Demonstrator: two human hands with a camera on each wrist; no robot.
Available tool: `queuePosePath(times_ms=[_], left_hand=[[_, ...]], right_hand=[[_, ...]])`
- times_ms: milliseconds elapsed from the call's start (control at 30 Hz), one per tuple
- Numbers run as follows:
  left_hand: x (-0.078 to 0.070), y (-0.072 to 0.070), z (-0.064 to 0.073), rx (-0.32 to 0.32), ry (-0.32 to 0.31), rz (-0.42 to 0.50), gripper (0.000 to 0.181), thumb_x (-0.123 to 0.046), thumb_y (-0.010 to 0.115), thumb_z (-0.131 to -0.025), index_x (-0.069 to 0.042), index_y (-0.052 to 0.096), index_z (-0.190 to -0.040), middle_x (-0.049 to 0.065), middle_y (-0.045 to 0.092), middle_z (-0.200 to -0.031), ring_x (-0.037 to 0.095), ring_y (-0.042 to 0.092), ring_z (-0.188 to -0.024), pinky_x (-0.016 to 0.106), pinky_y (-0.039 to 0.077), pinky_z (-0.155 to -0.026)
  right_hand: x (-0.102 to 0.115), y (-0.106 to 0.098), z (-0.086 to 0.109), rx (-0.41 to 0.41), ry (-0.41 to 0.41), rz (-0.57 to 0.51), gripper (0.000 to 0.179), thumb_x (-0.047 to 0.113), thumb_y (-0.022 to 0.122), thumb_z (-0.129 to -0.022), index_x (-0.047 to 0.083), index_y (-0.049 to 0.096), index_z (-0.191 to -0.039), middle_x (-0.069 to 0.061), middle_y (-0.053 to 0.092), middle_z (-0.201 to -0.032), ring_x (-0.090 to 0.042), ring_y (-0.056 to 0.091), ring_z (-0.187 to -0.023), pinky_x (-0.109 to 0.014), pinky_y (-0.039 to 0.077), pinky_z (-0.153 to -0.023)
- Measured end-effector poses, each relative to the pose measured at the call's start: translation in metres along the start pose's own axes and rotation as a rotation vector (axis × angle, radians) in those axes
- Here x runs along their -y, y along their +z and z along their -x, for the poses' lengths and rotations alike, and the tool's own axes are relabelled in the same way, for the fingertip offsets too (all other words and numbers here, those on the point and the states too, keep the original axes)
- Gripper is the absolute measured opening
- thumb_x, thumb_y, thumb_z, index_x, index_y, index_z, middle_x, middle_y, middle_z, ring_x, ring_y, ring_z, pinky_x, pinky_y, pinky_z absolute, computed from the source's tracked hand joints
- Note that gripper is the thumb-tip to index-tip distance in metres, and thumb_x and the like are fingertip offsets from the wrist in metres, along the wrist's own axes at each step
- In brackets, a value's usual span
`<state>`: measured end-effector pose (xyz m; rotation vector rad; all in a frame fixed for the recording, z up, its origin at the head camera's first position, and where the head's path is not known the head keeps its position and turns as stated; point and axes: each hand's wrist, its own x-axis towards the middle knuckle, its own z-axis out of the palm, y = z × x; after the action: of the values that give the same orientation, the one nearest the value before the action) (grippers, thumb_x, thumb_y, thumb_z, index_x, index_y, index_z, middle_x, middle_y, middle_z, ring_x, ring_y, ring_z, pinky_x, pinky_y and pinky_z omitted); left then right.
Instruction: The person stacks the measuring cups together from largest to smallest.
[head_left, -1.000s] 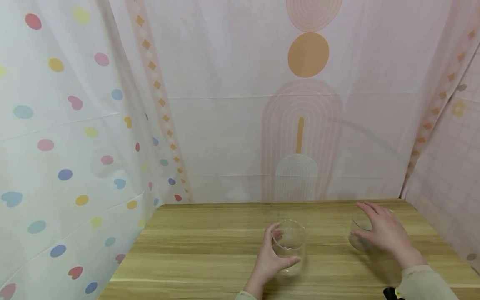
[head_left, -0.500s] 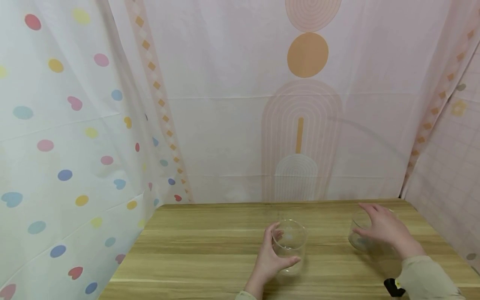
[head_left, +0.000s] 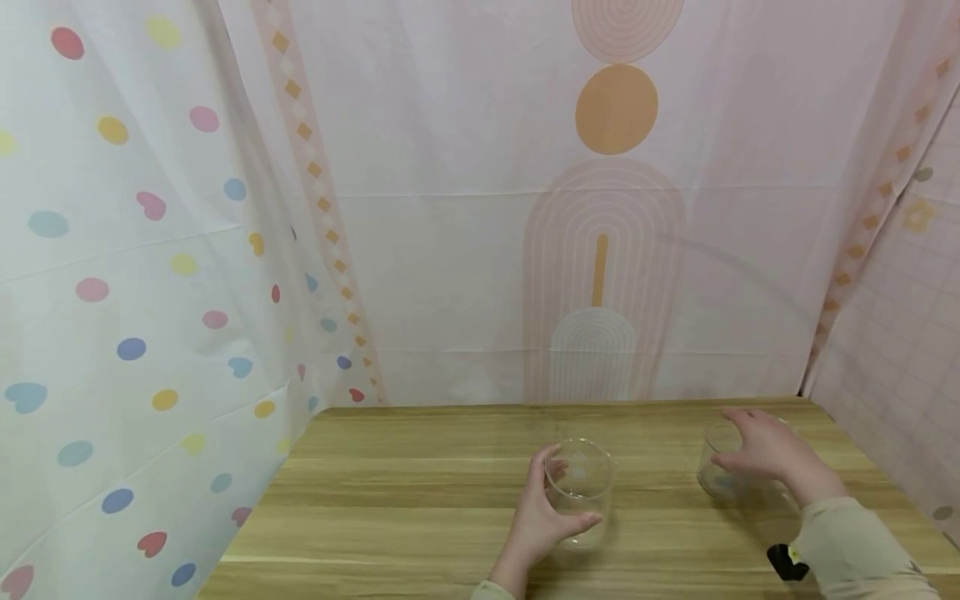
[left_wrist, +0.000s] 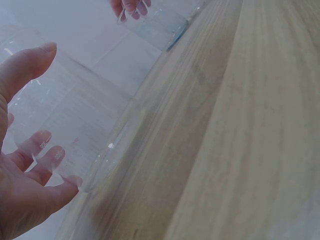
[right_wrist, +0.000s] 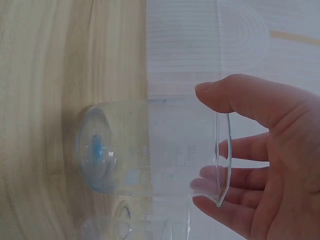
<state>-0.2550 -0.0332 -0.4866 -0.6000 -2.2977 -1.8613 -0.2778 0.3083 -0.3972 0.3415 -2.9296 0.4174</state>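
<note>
A clear glass beaker (head_left: 579,508) stands upright on the wooden table, and my left hand (head_left: 534,517) holds it from the left, thumb on the near side and fingers round the far side. Farther right, my right hand (head_left: 772,457) grips a second clear beaker (head_left: 711,479) near its rim, from above. In the right wrist view this beaker (right_wrist: 125,150) has a pouring spout, and a small blue piece (right_wrist: 97,147) shows at its bottom; I cannot tell what it is. Printed marks on the left beaker (left_wrist: 75,120) show in the left wrist view.
Another clear glass vessel (right_wrist: 130,227) stands beside the right beaker, partly cut off in the right wrist view. Patterned curtains (head_left: 450,275) hang behind and at both sides of the table (head_left: 390,500). A black object (head_left: 787,562) shows under the right sleeve.
My right hand has shifted slightly right at the beaker's rim, and its sleeve has risen a little. The left hand and its beaker stay in place.
</note>
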Motion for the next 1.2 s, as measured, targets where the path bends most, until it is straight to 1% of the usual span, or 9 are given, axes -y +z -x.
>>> queuePosePath(times_ms=[167, 433, 600, 767, 967, 1200], left_hand=[[0.001, 0.0, 0.0, -0.003, 0.004, -0.005, 0.101, -0.018, 0.093, -0.064, -0.019, 0.035, -0.147, 0.011, 0.054, -0.137, 0.029, 0.049, -0.129, 0.05, 0.036, -0.106], [0.0, 0.0, 0.001, -0.008, -0.007, 0.01, 0.101, -0.018, 0.093, -0.065, -0.016, 0.034, -0.147, 0.011, 0.053, -0.137, 0.029, 0.049, -0.129, 0.049, 0.035, -0.107], [0.0, 0.0, 0.001, -0.006, 0.0, 0.013, 0.101, -0.017, 0.093, -0.065, -0.015, 0.034, -0.147, 0.012, 0.053, -0.137, 0.03, 0.049, -0.129, 0.05, 0.035, -0.107], [-0.001, 0.0, 0.0, -0.002, -0.005, 0.013, 0.101, -0.018, 0.093, -0.065, -0.016, 0.035, -0.147, 0.009, 0.054, -0.137, 0.027, 0.049, -0.129, 0.049, 0.035, -0.107], [0.0, 0.0, 0.0, -0.003, -0.004, 0.003, 0.101, -0.018, 0.093, -0.065, -0.015, 0.035, -0.147, 0.01, 0.053, -0.136, 0.028, 0.048, -0.129, 0.049, 0.036, -0.106], [0.002, 0.001, 0.0, -0.009, -0.019, 0.013, 0.099, -0.017, 0.093, -0.065, -0.02, 0.036, -0.146, 0.009, 0.054, -0.135, 0.027, 0.048, -0.129, 0.048, 0.037, -0.105]], right_hand=[[0.002, -0.002, -0.001, 0.023, 0.009, -0.004, 0.074, 0.033, 0.08, -0.076, -0.016, 0.053, -0.124, -0.042, 0.052, -0.12, -0.059, 0.049, -0.11, -0.065, 0.043, -0.086], [0.004, -0.005, -0.001, 0.055, 0.026, -0.029, 0.074, 0.036, 0.081, -0.075, -0.014, 0.055, -0.124, -0.037, 0.054, -0.119, -0.051, 0.056, -0.102, -0.061, 0.047, -0.081], [0.004, -0.004, 0.001, 0.046, 0.03, -0.031, 0.074, 0.038, 0.081, -0.075, -0.012, 0.056, -0.123, -0.033, 0.058, -0.114, -0.047, 0.059, -0.099, -0.059, 0.048, -0.079], [0.005, -0.002, 0.002, 0.025, 0.025, -0.037, 0.073, 0.039, 0.081, -0.075, -0.011, 0.057, -0.122, -0.029, 0.061, -0.111, -0.045, 0.06, -0.097, -0.059, 0.048, -0.078], [0.008, -0.002, 0.003, 0.016, 0.033, -0.061, 0.072, 0.04, 0.081, -0.077, -0.01, 0.057, -0.122, -0.027, 0.061, -0.11, -0.043, 0.061, -0.096, -0.058, 0.049, -0.076], [0.011, -0.001, 0.006, -0.025, 0.024, -0.075, 0.072, 0.041, 0.081, -0.076, -0.01, 0.058, -0.121, -0.026, 0.061, -0.109, -0.041, 0.062, -0.094, -0.057, 0.05, -0.076]])
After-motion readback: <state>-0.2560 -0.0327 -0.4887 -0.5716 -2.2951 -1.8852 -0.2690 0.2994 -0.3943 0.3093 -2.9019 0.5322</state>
